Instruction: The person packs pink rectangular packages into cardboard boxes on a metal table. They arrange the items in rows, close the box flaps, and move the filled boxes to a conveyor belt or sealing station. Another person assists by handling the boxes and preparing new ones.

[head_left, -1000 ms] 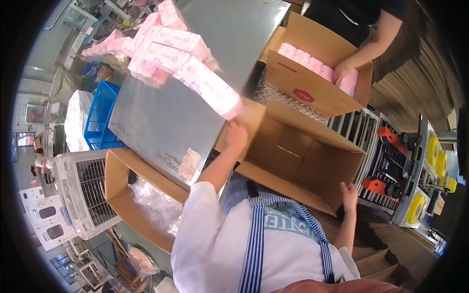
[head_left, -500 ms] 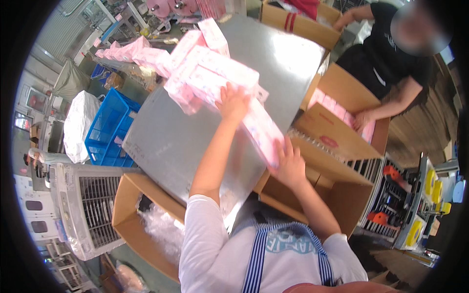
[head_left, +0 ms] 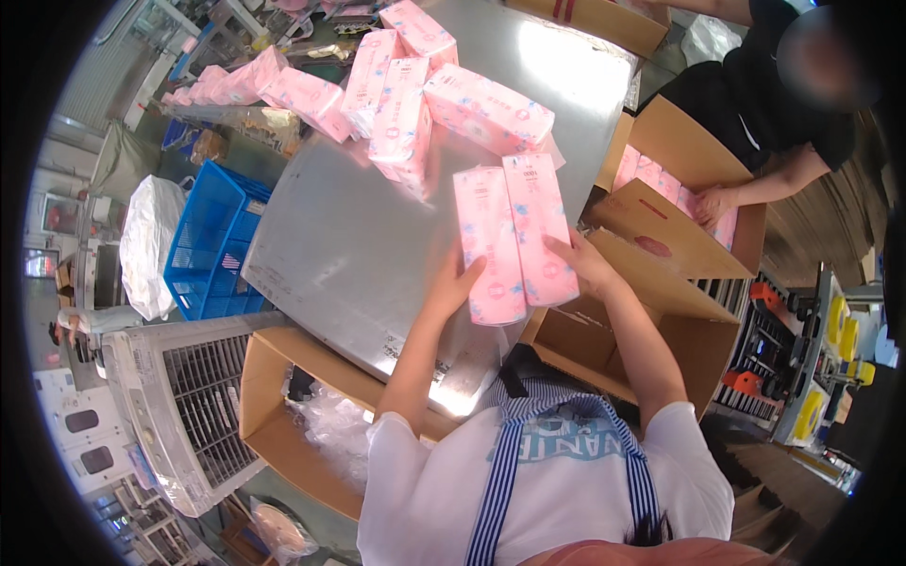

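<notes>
Two long pink tissue packs, a left one (head_left: 489, 226) and a right one (head_left: 540, 208), are side by side near the right front of the metal table (head_left: 330, 236). My left hand (head_left: 453, 288) is closed on the outer side of the left pack, thumb on its top. My right hand (head_left: 587, 264) grips the outer side of the right pack, its thumb also on top. The fingers under or behind the packs are hidden. Just beyond lie several more pink packs, among them one slanting pack (head_left: 491, 108) and one upright-lying pack (head_left: 401, 123).
An open cardboard box (head_left: 651, 330) stands right of my hands. Behind it a co-worker's hand (head_left: 717, 206) reaches into a carton (head_left: 703, 141) of pink packs. At left are a blue crate (head_left: 212, 255) and a box (head_left: 274, 415) with clear plastic. More packs (head_left: 236, 80) line a conveyor.
My left hand has left the pile and come nearer with a second pack. The two packs are now side by side between my hands; my right hand has turned and moved slightly up and right.
</notes>
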The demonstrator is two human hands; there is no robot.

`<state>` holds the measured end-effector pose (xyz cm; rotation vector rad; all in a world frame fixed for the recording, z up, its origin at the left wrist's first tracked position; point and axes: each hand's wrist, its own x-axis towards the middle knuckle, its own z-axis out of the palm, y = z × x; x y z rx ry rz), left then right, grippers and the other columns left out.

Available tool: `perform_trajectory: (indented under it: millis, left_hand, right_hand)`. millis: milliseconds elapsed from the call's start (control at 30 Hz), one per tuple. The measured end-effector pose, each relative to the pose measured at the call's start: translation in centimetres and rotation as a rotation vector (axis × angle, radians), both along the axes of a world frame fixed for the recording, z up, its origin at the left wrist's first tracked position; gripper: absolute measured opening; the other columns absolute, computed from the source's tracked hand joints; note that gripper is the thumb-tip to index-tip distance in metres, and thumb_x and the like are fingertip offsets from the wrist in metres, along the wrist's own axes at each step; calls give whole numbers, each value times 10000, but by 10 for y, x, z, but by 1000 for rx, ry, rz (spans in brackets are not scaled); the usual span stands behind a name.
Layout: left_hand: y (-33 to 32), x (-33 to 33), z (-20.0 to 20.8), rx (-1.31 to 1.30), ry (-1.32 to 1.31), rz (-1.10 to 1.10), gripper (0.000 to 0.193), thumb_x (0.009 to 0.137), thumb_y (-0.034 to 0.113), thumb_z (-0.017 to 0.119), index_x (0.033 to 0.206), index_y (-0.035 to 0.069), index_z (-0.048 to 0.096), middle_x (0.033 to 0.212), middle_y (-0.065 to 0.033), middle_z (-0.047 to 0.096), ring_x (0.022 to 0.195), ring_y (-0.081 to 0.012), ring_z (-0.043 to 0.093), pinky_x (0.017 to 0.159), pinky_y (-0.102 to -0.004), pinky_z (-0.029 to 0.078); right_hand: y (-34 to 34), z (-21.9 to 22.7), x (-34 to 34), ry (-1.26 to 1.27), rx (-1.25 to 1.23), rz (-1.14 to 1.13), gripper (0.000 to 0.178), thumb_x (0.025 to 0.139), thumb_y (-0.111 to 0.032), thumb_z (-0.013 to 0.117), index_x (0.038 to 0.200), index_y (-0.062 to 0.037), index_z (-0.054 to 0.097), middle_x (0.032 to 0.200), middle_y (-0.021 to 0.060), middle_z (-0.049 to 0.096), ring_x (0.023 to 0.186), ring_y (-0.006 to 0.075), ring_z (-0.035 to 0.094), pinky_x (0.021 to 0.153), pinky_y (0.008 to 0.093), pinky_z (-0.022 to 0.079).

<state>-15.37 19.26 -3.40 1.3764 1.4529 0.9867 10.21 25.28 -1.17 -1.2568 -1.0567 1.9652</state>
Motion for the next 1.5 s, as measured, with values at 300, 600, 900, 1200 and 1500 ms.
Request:
perform_trajectory:
  millis: [300,600,900,1200,1500]
  left_hand:
    - [-10,32,133,-766,-217,-623,704,904,447,553,1438,72,288,1253,-111,536,999,-146,581,734,-280,525]
    - [-20,169,-44,-171,472,-917,805,831,305,620,1448,14,192,1493,-234,181,967,-344,617,815,-457,518]
    - [-28,196,-101,-271,999,-1231,319,847,249,561,1099,62,619,1184,-146,575,929,-359,619,783,-461,500]
    - [173,19,57,535,1277,394,655,742,378,648,1274,33,483,1241,-215,485,1130,-356,472,918,-516,366]
    - [114,-33,92,-340,1115,-59,920,730,536,644,1446,111,251,1348,-217,407,1208,-392,448,972,-529,368]
  right_hand:
    - [-70,123,123,-265,-160,507,684,865,-537,531,1376,-98,416,1228,106,562,985,185,601,660,309,551]
    - [-145,-29,194,-142,-170,30,835,799,-140,706,1467,-142,207,1344,79,453,1186,185,468,936,362,448]
    - [-166,-226,141,-450,-271,-119,729,795,-84,613,1436,-139,268,1254,137,522,1131,260,517,886,430,472]
    - [-115,-156,120,-966,376,38,429,776,-13,577,1201,-25,525,1143,211,567,1033,339,589,889,411,487]
    - [123,54,8,-1304,1352,-92,494,788,-283,638,1228,-105,504,1249,133,511,1124,363,491,934,512,377]
